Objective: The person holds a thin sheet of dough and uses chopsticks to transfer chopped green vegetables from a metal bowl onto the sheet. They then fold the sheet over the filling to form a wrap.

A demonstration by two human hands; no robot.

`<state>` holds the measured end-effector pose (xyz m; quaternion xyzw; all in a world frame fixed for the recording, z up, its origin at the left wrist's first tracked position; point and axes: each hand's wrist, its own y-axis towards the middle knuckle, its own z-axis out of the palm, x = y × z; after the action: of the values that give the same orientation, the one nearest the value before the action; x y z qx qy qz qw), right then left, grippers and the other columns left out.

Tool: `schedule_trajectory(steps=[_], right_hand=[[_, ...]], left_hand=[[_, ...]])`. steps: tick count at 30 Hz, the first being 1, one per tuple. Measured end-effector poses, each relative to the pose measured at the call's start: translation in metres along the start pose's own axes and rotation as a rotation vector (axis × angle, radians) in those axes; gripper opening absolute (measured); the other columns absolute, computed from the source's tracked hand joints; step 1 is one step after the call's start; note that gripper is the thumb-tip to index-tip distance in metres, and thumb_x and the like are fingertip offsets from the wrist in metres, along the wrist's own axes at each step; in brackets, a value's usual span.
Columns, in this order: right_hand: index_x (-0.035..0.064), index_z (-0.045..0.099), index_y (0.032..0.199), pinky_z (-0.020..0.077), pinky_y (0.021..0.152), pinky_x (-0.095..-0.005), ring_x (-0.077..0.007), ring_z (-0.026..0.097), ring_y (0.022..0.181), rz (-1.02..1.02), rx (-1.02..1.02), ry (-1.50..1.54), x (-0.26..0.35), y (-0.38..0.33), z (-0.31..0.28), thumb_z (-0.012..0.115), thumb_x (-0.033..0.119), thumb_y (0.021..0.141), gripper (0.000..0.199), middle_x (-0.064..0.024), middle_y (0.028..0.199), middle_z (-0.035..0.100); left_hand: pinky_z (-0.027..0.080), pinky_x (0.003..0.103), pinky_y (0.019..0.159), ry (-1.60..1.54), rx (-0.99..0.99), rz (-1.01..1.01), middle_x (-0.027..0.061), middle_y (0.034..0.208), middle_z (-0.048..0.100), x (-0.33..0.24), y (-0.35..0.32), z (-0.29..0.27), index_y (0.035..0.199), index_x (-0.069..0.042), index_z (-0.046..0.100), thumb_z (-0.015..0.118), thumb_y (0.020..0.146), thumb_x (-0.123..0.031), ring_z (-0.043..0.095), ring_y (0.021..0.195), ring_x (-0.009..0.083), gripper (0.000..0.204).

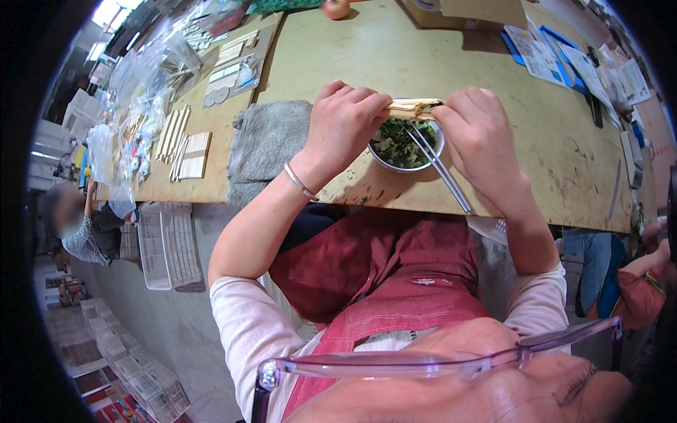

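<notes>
Above a metal bowl point(403, 169), both my hands hold a piece of pale, layered flatbread point(407, 110) between them. My left hand point(344, 121) is closed on its left end, with a silver bangle point(301, 182) round the wrist. The fingers of my right hand point(478, 130) pinch the other end, where something green shows at the broken edge. Chopped dark leafy greens point(402, 144) lie in the bowl. Metal chopsticks point(444, 173) rest in it, their handles leaning out over the rim toward the table's near edge.
A grey towel point(268, 141) lies left of the bowl, beside bundles of wooden sticks point(192, 155) and plastic bags point(134, 92). Farther off are an onion point(336, 8), a cardboard box point(465, 14) and blue clipboards point(546, 56). Other people sit at both sides.
</notes>
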<state>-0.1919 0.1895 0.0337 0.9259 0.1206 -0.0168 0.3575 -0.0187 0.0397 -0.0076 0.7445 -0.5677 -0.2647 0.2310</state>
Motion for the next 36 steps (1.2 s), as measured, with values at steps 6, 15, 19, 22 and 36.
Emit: schedule_trajectory(steps=[6, 15, 19, 22, 36], right_hand=[[0.0058, 0.06, 0.074, 0.0439, 0.075, -0.0354, -0.023, 0.055, 0.078, -0.003, -0.032, -0.033, 0.003, 0.002, -0.001, 0.059, 0.012, 0.069, 0.008, -0.0055, 0.075, 0.054], [0.0053, 0.06, 0.071, 0.0434, 0.071, -0.0353, -0.0233, 0.055, 0.075, 0.018, -0.04, 0.072, -0.001, 0.002, 0.002, 0.067, 0.011, 0.073, 0.009, -0.0064, 0.074, 0.056], [0.0038, 0.064, 0.077, 0.0425, 0.069, -0.0363, -0.0256, 0.056, 0.072, 0.316, -0.184, 0.299, -0.009, -0.012, -0.01, 0.071, 0.007, 0.077, 0.008, -0.0077, 0.075, 0.059], [0.0034, 0.066, 0.087, 0.0426, 0.071, -0.0372, -0.0271, 0.056, 0.073, 0.48, -0.195, 0.368, -0.018, -0.042, -0.016, 0.072, 0.006, 0.077, 0.012, -0.0084, 0.079, 0.061], [0.001, 0.066, 0.096, 0.0465, 0.069, -0.0355, -0.0274, 0.059, 0.071, 0.306, 0.03, 0.505, 0.002, -0.08, 0.04, 0.078, 0.013, 0.074, 0.028, -0.0102, 0.077, 0.061]], left_hand=[[0.048, 0.033, 0.078, -0.007, -0.022, 0.036, 0.0019, 0.083, 0.068, -0.001, 0.002, 0.0, 0.093, -0.013, 0.069, 0.072, 0.071, -0.008, 0.063, 0.075, 0.0228, 0.023], [0.048, 0.035, 0.076, -0.171, 0.054, -0.024, 0.0058, 0.08, 0.067, -0.004, -0.004, 0.007, 0.095, -0.009, 0.069, 0.073, 0.073, -0.009, 0.061, 0.073, 0.0265, 0.023], [0.048, 0.031, 0.07, -0.411, 0.134, -0.279, 0.0081, 0.076, 0.063, -0.004, -0.006, 0.007, 0.097, -0.004, 0.067, 0.076, 0.077, -0.014, 0.06, 0.071, 0.0184, 0.024], [0.047, 0.026, 0.069, -0.588, 0.184, -0.489, 0.0059, 0.077, 0.063, 0.003, -0.005, 0.008, 0.1, -0.001, 0.066, 0.076, 0.081, -0.017, 0.057, 0.075, 0.0078, 0.027], [0.051, 0.028, 0.071, -0.647, 0.054, -0.399, 0.0041, 0.084, 0.068, 0.008, -0.005, 0.012, 0.099, 0.0, 0.064, 0.076, 0.08, -0.014, 0.063, 0.076, 0.0113, 0.027]])
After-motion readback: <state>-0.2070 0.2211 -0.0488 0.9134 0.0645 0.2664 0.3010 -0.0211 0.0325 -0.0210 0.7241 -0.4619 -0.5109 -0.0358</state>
